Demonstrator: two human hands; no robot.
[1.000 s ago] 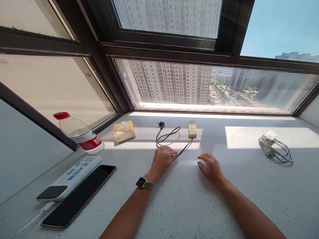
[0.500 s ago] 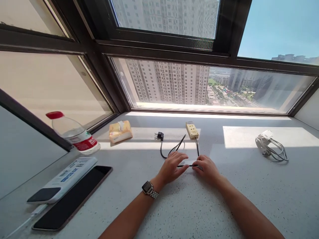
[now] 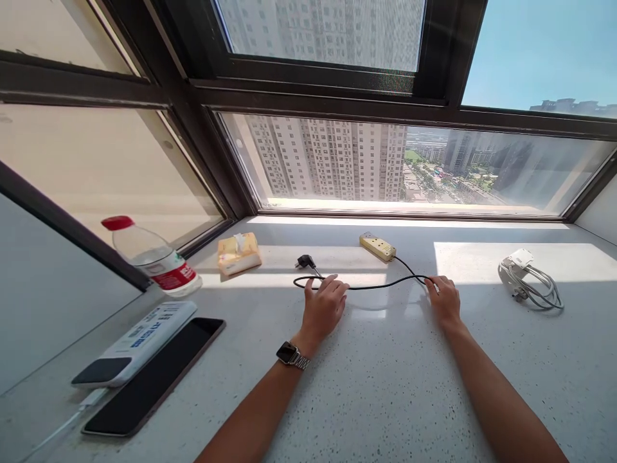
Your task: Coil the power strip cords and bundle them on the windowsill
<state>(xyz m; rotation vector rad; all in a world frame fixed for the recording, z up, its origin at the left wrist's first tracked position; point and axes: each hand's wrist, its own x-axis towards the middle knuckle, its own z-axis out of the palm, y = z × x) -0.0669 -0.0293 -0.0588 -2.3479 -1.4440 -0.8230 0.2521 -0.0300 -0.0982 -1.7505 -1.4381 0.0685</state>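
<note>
Two hands on one black cord, stretched betw. them across the speckled sill. Left hand pinches it nr the plug; right hand grips it nr the yellow power strip. One water bottle, one tissue pack, one white cable bundle well apart. Near sill bare.

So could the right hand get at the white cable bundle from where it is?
Probably yes. The right hand pinches the black cord, and only bare countertop lies between it and the white cable bundle further right; it would likely have to release the cord first.
</note>
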